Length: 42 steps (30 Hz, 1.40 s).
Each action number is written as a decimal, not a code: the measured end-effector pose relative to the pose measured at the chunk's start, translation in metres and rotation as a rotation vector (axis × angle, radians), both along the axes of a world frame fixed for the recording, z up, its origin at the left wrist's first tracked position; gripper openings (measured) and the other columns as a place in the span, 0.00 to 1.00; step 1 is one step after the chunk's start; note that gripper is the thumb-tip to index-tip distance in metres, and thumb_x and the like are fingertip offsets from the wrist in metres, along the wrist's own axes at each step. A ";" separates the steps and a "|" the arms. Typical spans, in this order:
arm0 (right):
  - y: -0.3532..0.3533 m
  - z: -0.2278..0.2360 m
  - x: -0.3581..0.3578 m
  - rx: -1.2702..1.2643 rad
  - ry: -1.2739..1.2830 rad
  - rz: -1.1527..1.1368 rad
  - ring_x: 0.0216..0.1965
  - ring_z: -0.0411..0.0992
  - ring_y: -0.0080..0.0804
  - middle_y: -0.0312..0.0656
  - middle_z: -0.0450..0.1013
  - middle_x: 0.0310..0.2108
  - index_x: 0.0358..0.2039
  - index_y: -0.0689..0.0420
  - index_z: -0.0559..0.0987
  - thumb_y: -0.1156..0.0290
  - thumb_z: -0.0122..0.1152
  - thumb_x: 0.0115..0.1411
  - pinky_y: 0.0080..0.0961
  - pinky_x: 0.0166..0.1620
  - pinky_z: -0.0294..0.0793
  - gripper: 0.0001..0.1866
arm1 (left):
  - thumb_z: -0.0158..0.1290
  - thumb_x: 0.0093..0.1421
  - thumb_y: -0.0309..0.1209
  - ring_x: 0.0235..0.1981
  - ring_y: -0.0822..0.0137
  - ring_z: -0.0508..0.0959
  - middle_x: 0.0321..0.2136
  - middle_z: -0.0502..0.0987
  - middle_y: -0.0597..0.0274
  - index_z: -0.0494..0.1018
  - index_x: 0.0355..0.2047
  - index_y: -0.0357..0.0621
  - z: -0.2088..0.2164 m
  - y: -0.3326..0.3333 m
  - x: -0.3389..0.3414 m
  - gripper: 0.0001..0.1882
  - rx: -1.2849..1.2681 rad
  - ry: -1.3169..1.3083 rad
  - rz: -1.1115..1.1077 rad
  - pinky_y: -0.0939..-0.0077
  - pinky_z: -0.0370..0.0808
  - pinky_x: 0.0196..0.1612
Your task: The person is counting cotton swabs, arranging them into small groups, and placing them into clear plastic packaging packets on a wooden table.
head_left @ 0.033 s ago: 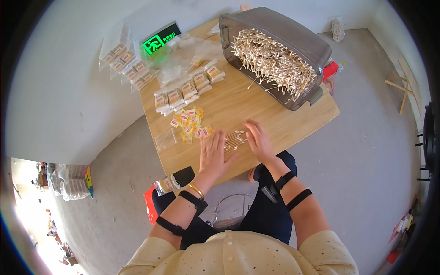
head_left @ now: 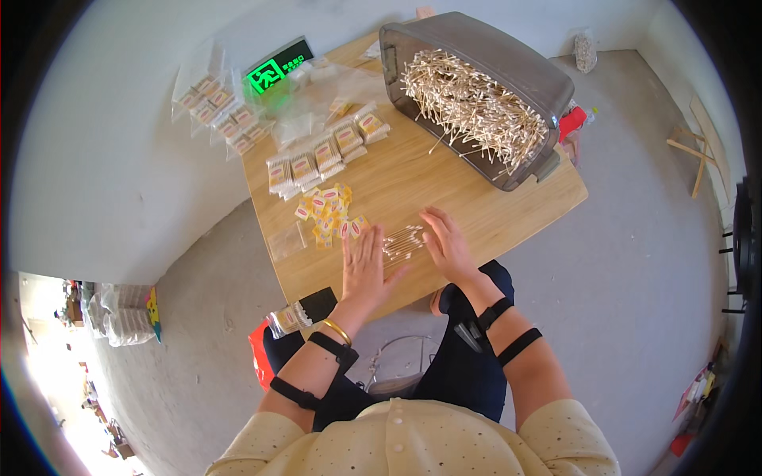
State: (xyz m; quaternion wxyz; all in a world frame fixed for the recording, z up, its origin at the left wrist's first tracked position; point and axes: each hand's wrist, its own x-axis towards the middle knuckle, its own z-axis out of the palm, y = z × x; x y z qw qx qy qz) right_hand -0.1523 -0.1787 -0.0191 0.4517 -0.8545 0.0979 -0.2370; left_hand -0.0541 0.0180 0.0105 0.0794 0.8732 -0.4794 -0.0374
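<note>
A small bundle of cotton swabs (head_left: pixel 403 243) lies on the wooden table between my two hands, their white tips roughly lined up at both sides. My left hand (head_left: pixel 365 266) is at the left ends of the swabs, fingers stretched out and thumb apart. At the right ends, my right hand (head_left: pixel 446 244) has its fingers extended and slightly curved, with nothing held. Just beyond my left fingertips lies a loose pile of small yellow and white printed cards (head_left: pixel 325 210). A clear flat plastic bag (head_left: pixel 287 241) lies left of my left hand.
A grey translucent bin (head_left: pixel 476 44) lies on its side at the far right, full of loose swabs (head_left: pixel 476 107). Filled swab packets (head_left: pixel 325 155) stand in a row at the back left. A green lit sign (head_left: pixel 278 67) stands behind. More packets (head_left: pixel 290 319) sit at the near left edge.
My left hand has shifted slightly to the left, and the left ends of the swabs spread a little with it. My right hand has barely moved.
</note>
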 end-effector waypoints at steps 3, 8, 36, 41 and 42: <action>0.003 0.010 -0.010 -0.338 0.112 0.064 0.70 0.56 0.57 0.57 0.60 0.68 0.68 0.63 0.63 0.59 0.60 0.65 0.46 0.71 0.55 0.35 | 0.48 0.67 0.58 0.77 0.52 0.45 0.73 0.52 0.44 0.48 0.72 0.29 -0.017 0.026 -0.002 0.50 -0.042 0.037 0.117 0.44 0.34 0.76; 0.006 0.003 -0.020 -0.497 0.273 0.042 0.75 0.47 0.57 0.61 0.50 0.73 0.72 0.63 0.55 0.48 0.62 0.62 0.48 0.75 0.46 0.47 | 0.41 0.68 0.63 0.78 0.54 0.37 0.76 0.41 0.46 0.43 0.74 0.29 -0.032 0.030 -0.012 0.52 0.110 -0.006 0.148 0.48 0.30 0.76; 0.067 -0.020 0.011 -0.685 0.370 0.066 0.77 0.41 0.57 0.64 0.44 0.75 0.73 0.62 0.55 0.44 0.53 0.66 0.49 0.76 0.39 0.45 | 0.35 0.69 0.63 0.78 0.52 0.41 0.75 0.45 0.43 0.46 0.73 0.30 -0.035 0.018 -0.006 0.49 -0.139 0.030 0.153 0.46 0.32 0.76; 0.068 -0.012 0.012 -0.711 0.403 0.073 0.77 0.40 0.56 0.63 0.43 0.75 0.73 0.62 0.56 0.43 0.52 0.66 0.48 0.76 0.38 0.45 | 0.38 0.70 0.61 0.77 0.58 0.44 0.76 0.48 0.50 0.47 0.75 0.38 -0.036 0.019 -0.003 0.46 -0.065 0.106 0.043 0.45 0.32 0.76; 0.069 -0.010 0.013 -0.712 0.414 0.077 0.77 0.40 0.56 0.63 0.43 0.75 0.73 0.62 0.55 0.43 0.52 0.66 0.47 0.77 0.38 0.45 | 0.38 0.70 0.61 0.77 0.58 0.44 0.76 0.48 0.50 0.47 0.75 0.38 -0.036 0.021 -0.002 0.46 -0.062 0.107 0.045 0.45 0.32 0.76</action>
